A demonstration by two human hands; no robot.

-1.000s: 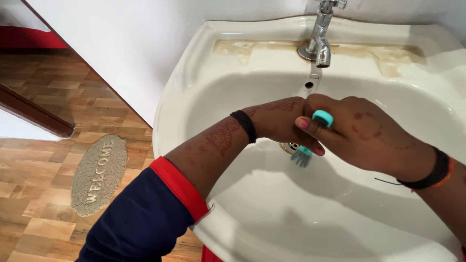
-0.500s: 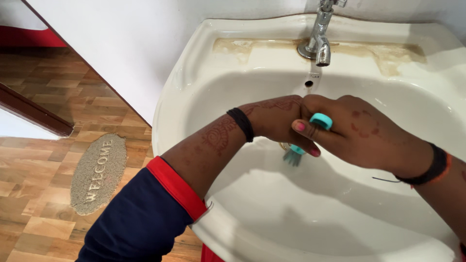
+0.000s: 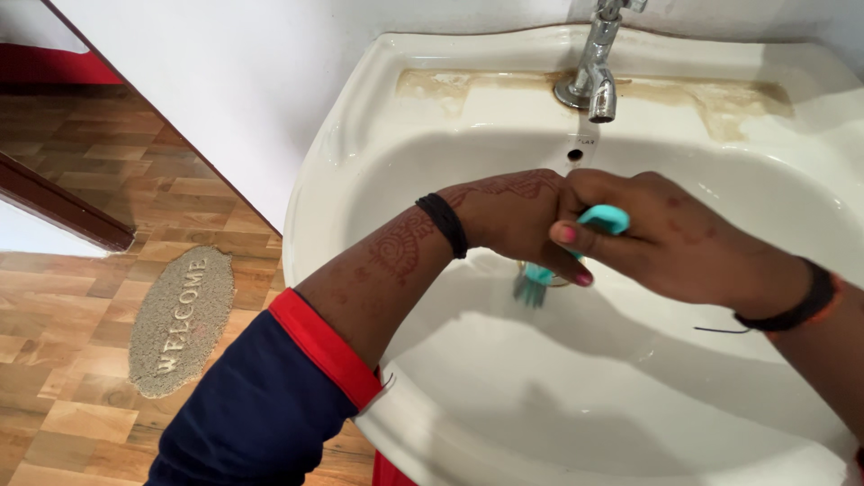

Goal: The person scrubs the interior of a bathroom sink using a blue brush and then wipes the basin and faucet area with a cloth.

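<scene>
My right hand (image 3: pixel 670 238) is closed around a small teal brush (image 3: pixel 607 218), whose handle end shows between thumb and fingers. Its dark teal bristles (image 3: pixel 531 286) point down into the bowl of a white washbasin (image 3: pixel 335 148), just over the drain. My left hand (image 3: pixel 508 211), with a black band at the wrist and reddish patterns on the skin, reaches across from the left and presses against my right hand. Its fingers are hidden behind the right hand, so what they grip is unclear.
A chrome tap (image 3: pixel 596 76) stands at the back of the basin, above the overflow hole (image 3: pixel 575 154); brown stains mark the ledge. To the left are a white wall, a wooden floor and an oval doormat (image 3: pixel 180 310).
Both hands have risen slightly and the brush has tilted, with its bristles swinging a little to the left across the drain. The grip is unchanged.
</scene>
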